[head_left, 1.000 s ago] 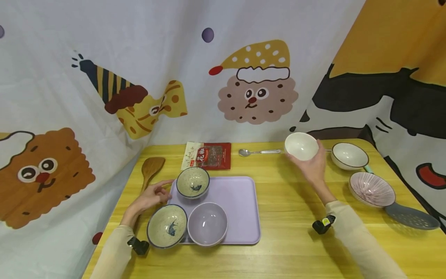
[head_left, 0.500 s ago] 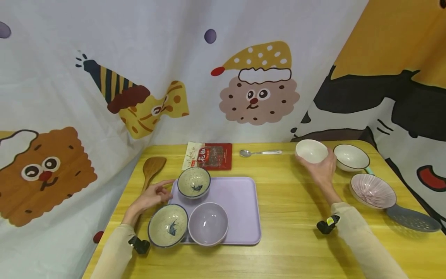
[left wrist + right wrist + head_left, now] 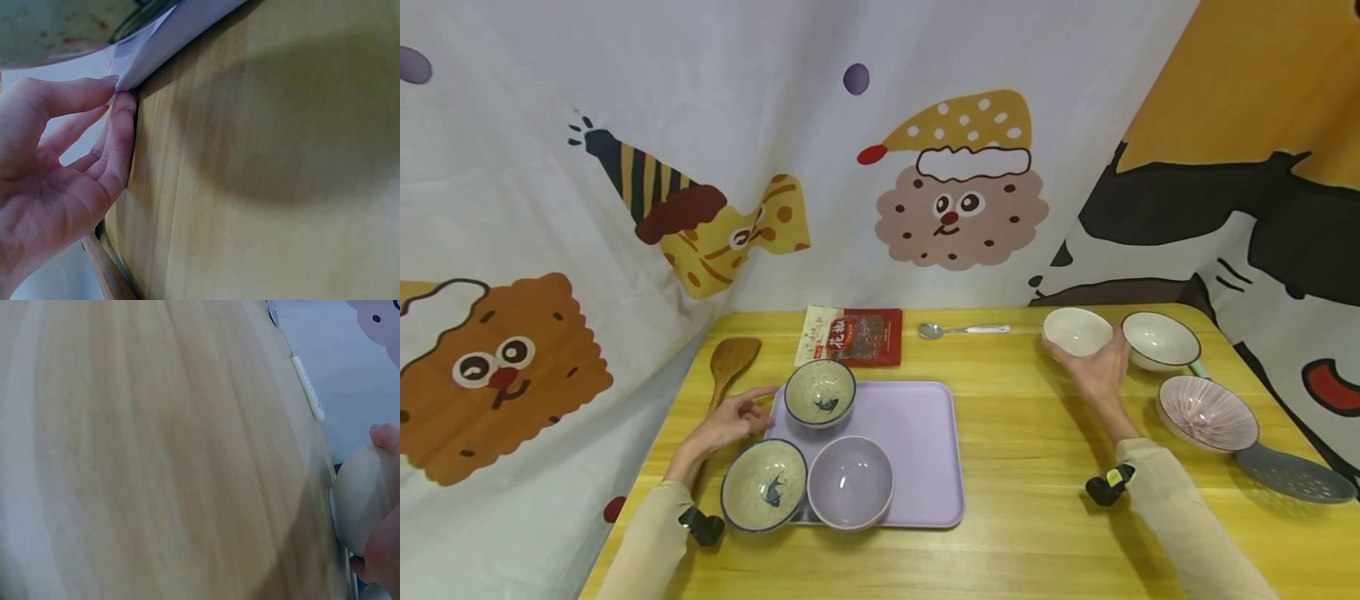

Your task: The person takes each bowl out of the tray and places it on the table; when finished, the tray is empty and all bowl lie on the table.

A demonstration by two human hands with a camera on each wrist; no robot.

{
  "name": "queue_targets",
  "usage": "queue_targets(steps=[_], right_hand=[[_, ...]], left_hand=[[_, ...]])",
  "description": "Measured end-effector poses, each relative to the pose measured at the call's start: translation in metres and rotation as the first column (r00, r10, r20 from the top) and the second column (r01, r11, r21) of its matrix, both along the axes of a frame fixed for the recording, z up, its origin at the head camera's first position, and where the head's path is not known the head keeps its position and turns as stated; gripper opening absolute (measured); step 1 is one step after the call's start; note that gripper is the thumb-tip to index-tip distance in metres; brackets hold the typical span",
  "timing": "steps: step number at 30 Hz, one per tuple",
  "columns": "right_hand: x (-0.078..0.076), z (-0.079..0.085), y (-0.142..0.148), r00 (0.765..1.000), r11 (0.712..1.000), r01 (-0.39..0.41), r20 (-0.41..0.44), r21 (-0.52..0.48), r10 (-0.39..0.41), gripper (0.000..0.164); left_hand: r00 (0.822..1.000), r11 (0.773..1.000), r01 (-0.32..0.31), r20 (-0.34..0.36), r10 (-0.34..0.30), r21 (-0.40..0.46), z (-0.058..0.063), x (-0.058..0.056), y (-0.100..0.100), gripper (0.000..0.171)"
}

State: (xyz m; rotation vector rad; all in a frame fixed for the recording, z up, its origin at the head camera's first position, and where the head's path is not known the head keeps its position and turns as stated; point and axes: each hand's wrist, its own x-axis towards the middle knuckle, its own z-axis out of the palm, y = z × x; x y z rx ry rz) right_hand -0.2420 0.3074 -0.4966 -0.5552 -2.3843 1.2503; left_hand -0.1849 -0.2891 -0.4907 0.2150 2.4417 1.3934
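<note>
My right hand [image 3: 1099,367] grips a white bowl [image 3: 1077,331] near the table's back right, beside a dark-rimmed white bowl [image 3: 1160,342]. In the right wrist view the white bowl [image 3: 362,497] shows at the right edge, partly covered by fingers; whether its foot touches the table, I cannot tell. My left hand [image 3: 727,425] pinches the back left corner of a lilac tray [image 3: 925,450] between thumb and finger. Toward the tray's left side are a blue-rimmed fish bowl [image 3: 820,393], a larger fish bowl [image 3: 765,486] overhanging the edge, and a lilac bowl [image 3: 851,483].
A wooden spatula [image 3: 733,360] lies behind my left hand. A red spice packet [image 3: 857,337] and a spoon [image 3: 962,330] lie along the back. At the right are a pink striped bowl [image 3: 1207,413] and a grey slotted turner [image 3: 1296,473]. A printed cloth hangs behind.
My right hand has carried the white bowl to the right and lower, close to the dark-rimmed bowl. My left hand stays at the tray's corner.
</note>
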Motion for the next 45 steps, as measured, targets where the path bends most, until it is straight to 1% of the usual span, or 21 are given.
queue_targets(steps=[10,14,16,21,25,30,34,35,38,45], right_hand=[[0.001,0.006,0.005,0.998,0.991,-0.06,0.032,0.12,0.057,0.125],[0.002,0.012,0.003,0.998,0.983,-0.062,0.017,0.175,0.06,0.126],[0.003,0.016,0.002,0.998,0.979,-0.059,-0.004,0.195,0.061,0.124],[0.005,0.03,-0.005,0.996,0.974,-0.066,-0.039,0.218,0.076,0.121],[0.012,0.045,-0.015,0.991,0.966,-0.115,-0.041,0.23,0.127,0.119],[0.022,0.06,-0.034,0.983,0.961,-0.17,-0.038,0.218,0.182,0.117],[0.029,0.068,-0.049,0.968,0.951,-0.219,-0.071,0.216,0.239,0.114],[0.03,0.069,-0.053,0.963,0.947,-0.234,-0.082,0.221,0.258,0.113],[0.036,0.072,-0.063,0.944,0.935,-0.279,-0.117,0.221,0.309,0.112],[0.054,0.083,-0.092,0.902,0.906,-0.395,-0.123,0.153,0.414,0.113]], left_hand=[[1.0,1.0,0.002,-0.008,-0.002,0.003,0.0,0.0,0.001,0.066],[1.0,1.0,0.005,-0.008,-0.005,0.008,0.0,0.0,0.0,0.066],[1.0,1.0,0.006,-0.009,-0.006,0.014,0.001,0.0,0.0,0.066],[1.0,1.0,0.007,-0.014,-0.007,0.022,0.002,0.0,0.0,0.066],[1.0,1.0,0.012,-0.01,-0.012,0.018,0.002,0.0,-0.001,0.067],[1.0,1.0,0.01,-0.003,-0.01,0.0,0.002,0.0,0.0,0.067],[1.0,1.0,-0.001,0.001,0.001,-0.016,0.001,0.0,0.0,0.066],[1.0,1.0,0.007,-0.004,-0.007,-0.017,0.0,0.0,-0.001,0.066],[1.0,1.0,0.001,-0.001,-0.001,-0.015,-0.001,-0.001,-0.002,0.066],[1.0,1.0,0.012,-0.001,-0.012,0.012,-0.001,0.0,-0.002,0.068]])
